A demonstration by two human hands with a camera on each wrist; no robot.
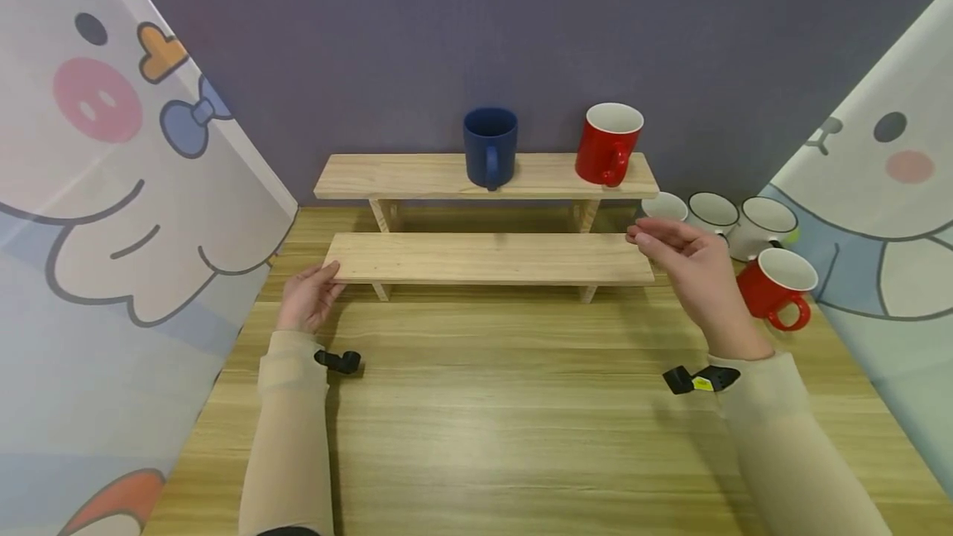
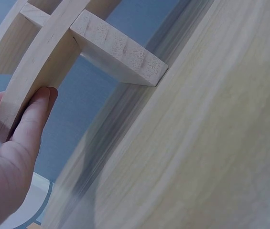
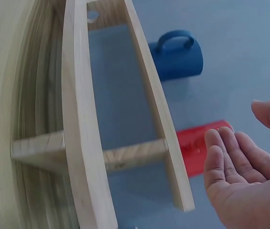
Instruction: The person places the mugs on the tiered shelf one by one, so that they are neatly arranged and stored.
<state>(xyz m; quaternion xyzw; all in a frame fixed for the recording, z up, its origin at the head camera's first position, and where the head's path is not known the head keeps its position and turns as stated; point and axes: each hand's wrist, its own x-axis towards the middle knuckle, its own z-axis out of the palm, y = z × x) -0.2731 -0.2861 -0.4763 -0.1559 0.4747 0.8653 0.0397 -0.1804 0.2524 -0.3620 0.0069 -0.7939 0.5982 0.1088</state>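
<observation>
A two-tier wooden shelf [image 1: 491, 259] stands toward the back of the table. My left hand [image 1: 307, 298] pinches the left end of its lower board, with the thumb on one face and fingers on the other; the left wrist view shows this grip on the board's end [image 2: 10, 112]. Beside the board's right end is my right hand [image 1: 692, 275], its fingers slightly bent and nothing between them. In the right wrist view that hand [image 3: 249, 176] is apart from the wood. On the top board stand a blue mug [image 1: 480, 135] and, further right, a red mug [image 1: 601, 151], both upright.
Right of the shelf, several white mugs with dark rims [image 1: 763, 226] are grouped on the wood-grain table [image 1: 491, 404]. Another red mug [image 1: 763, 288] stands in front of them, near my right wrist. A grey wall [image 1: 476, 31] rises behind, and cartoon-printed panels [image 1: 186, 222] flank both sides.
</observation>
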